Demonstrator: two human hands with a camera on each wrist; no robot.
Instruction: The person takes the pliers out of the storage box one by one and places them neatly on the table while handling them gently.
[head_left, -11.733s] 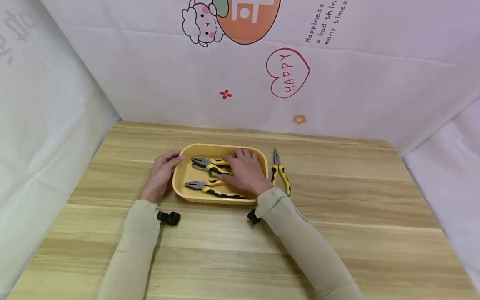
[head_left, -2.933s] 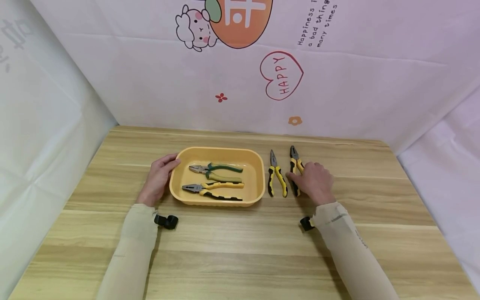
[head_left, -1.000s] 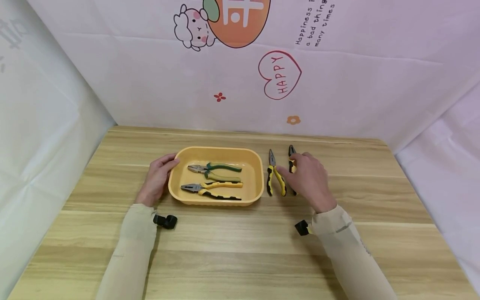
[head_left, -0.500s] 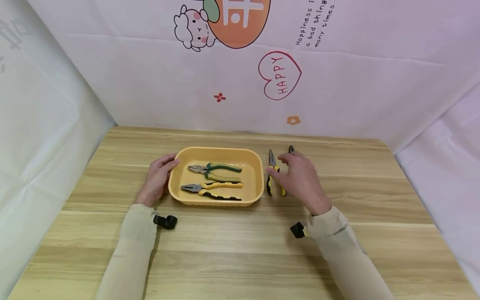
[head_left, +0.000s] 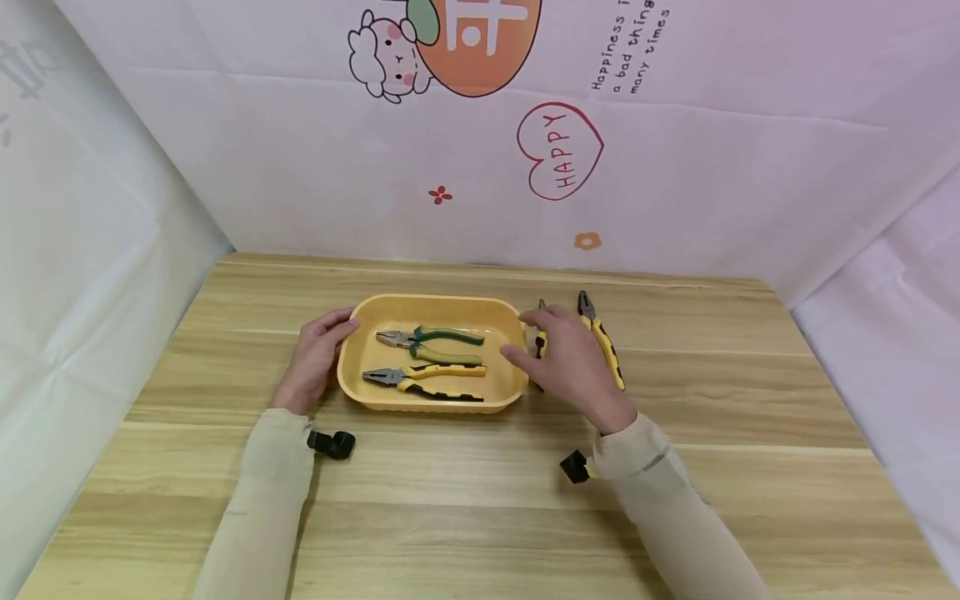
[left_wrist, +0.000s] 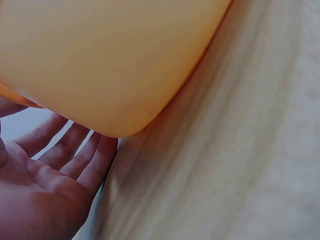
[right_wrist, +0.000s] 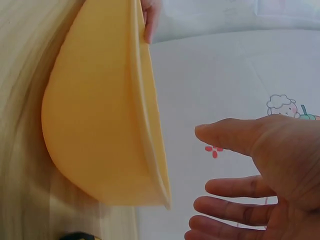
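Note:
A yellow plastic tray (head_left: 431,309) lies on the table, seen close up in both wrist views. My left hand (head_left: 315,354) holds its left end, thumb over the rim and fingers along the outside wall. Two pliers lie flat inside: green-handled combination pliers (head_left: 448,358) and yellow-and-black combination pliers (head_left: 409,384). My right hand (head_left: 568,358) hovers at the tray's right rim, fingers spread and holding nothing in the right wrist view (right_wrist: 280,185). Beneath it, long-nose pliers (head_left: 541,342) are mostly hidden. Further right lie other yellow-and-black combination pliers (head_left: 588,308).
The wooden table (head_left: 450,508) runs back to a printed white cloth (head_left: 300,167) hanging behind it. White sheets also hang at the left and right sides. A small black wrist camera (head_left: 574,467) sits under the right sleeve.
Combination pliers once in the tray were set down right of the long-nose pliers. My right hand then let them go and moved left to the tray's rim. My left hand stays.

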